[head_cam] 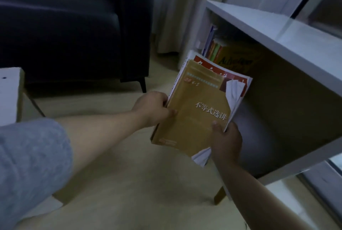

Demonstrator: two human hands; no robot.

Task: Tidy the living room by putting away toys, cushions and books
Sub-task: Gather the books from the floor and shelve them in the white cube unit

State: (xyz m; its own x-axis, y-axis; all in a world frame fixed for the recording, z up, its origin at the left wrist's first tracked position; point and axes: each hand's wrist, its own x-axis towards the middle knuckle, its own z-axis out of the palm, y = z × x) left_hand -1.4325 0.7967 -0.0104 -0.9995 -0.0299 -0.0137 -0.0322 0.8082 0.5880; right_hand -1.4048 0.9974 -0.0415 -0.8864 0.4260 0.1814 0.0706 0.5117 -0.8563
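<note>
Books (196, 118), stacked and clasped in the grip of left hand (151, 108) and right hand (226, 140), hang at the shelf (268, 31) mouth, probably needing a push inside.

We see a stack of books (192, 118), all paper. Its top cover is matt ochre card, smooth, and white pages curl out crumpled at one torn corner. The shelf (259, 29) is white board, smooth with a faint sheen, on a brown wooden leg (219, 195). The yellow book (236, 59) inside it looks glossier. The sofa (64, 31) is dark matt cloth, the sleeve (31, 155) grey fuzzy knit, the curtain (172, 7) pale cloth, and the floor (129, 183) smooth and pale.
</note>
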